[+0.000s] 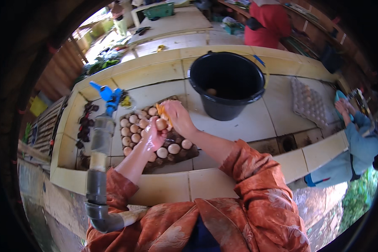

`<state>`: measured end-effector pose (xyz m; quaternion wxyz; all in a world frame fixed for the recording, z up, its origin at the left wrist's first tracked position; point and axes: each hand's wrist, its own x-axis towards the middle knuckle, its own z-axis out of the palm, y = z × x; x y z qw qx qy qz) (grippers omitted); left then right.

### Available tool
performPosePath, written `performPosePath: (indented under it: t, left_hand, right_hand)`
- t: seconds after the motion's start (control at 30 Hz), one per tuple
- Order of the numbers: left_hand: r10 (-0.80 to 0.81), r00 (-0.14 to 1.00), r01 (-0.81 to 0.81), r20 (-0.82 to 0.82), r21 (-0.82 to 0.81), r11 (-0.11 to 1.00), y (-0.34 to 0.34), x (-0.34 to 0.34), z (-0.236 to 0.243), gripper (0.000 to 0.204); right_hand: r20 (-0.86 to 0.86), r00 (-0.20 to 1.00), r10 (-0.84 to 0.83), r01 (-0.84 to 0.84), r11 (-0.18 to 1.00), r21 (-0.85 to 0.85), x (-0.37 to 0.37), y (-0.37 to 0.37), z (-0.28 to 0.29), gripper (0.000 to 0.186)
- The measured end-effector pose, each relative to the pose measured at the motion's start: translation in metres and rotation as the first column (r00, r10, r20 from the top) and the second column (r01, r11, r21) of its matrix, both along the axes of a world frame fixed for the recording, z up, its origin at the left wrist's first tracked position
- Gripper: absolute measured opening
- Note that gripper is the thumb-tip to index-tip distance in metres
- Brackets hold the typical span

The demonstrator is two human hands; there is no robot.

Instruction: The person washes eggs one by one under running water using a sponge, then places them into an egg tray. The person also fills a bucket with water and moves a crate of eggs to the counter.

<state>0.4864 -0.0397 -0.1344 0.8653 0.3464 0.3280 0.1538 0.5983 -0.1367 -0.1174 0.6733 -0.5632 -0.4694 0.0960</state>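
My left hand [154,137] is wet and closed around a light brown egg [161,124], lifted over the egg tray. Against that egg my right hand [177,116] presses a yellow-orange cloth [162,112], its fingers wrapped round it. Under both hands lies a dark brown egg tray [185,156] in the tiled basin, with several eggs in its cups; my hands and forearms hide part of it. Just beyond my right hand stands a black bucket [223,106] with one egg [211,91] visible inside.
A grey pipe [101,136] with a blue tap [109,97] rises at left, beside dark red objects [85,122]. A grey egg tray [307,103] lies at right, near a co-worker's hands [343,107]. The basin's raised tiled rim [208,183] runs in front of me.
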Motion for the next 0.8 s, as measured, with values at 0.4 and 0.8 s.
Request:
performPosePath:
  t: [0.4,0.8]
  left_hand:
    - [-0.124,0.992,0.121,-0.016,-0.14,0.983,-0.003,-0.002,0.002,0.027]
    - [-0.112,0.993,0.12,0.049,-0.236,0.964,-0.003,-0.001,-0.004,0.031]
  right_hand:
    - [0.012,0.994,0.106,-0.099,0.961,-0.259,0.007,0.001,-0.003,0.021]
    - [-0.044,0.99,0.131,-0.137,0.97,-0.2,0.001,-0.004,-0.001,0.017]
